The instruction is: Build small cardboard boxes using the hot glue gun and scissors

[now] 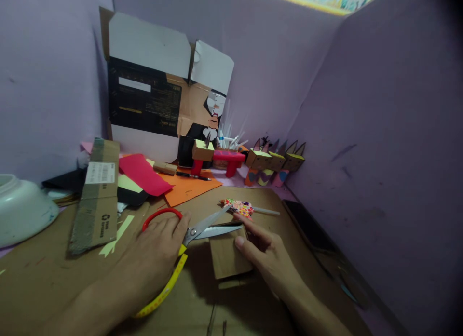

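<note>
My left hand is closed round the red handle of a pair of scissors, whose blades are apart. The lower blade lies along the top edge of a small brown cardboard box. My right hand grips that box from its right side, thumb on the near face and fingers behind. Below the left hand curves a yellow strip with small marks, like a measuring tape; whether it touches the scissors I cannot tell. Just beyond the box lies a glue gun with a colourful pattern, partly hidden by my fingers.
A white bowl and a cardboard strip stand at the left. Red paper and orange paper lie behind. Several cardboard animal figures line the back; a dark flat device lies right. A flattened box leans on the wall.
</note>
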